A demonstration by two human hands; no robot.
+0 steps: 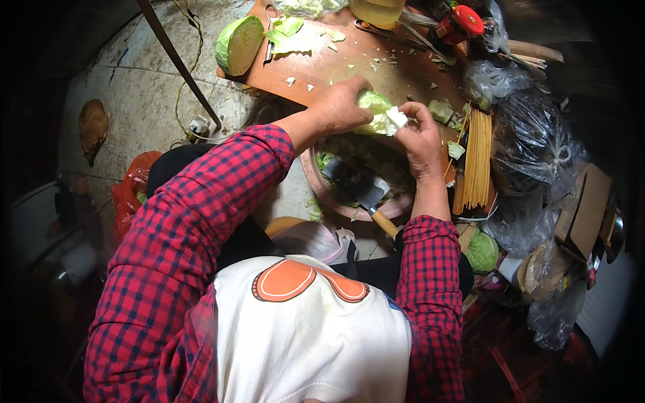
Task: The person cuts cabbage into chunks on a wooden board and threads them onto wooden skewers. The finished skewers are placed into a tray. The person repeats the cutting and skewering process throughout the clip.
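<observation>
My left hand (345,107) grips a piece of pale green cabbage (374,103) near the front edge of the wooden board (322,75). At its right end, the fingers of my right hand (421,133) pinch the white core part (396,119). Below both hands is a pink-rimmed basin (315,184) with cabbage pieces inside; a cleaver (370,194) with a wooden handle lies across its rim. A cut cabbage half (241,45) sits at the board's left corner, beside loose leaves (289,38) and a peeler (269,52).
To the right lie a bundle of thin wooden skewers (477,158), knotted plastic bags (534,136) and a cardboard box (584,211). A red-lidded jar (461,24) and a container of yellowish liquid (377,11) stand at the back. A whole cabbage (482,252) rests low at right.
</observation>
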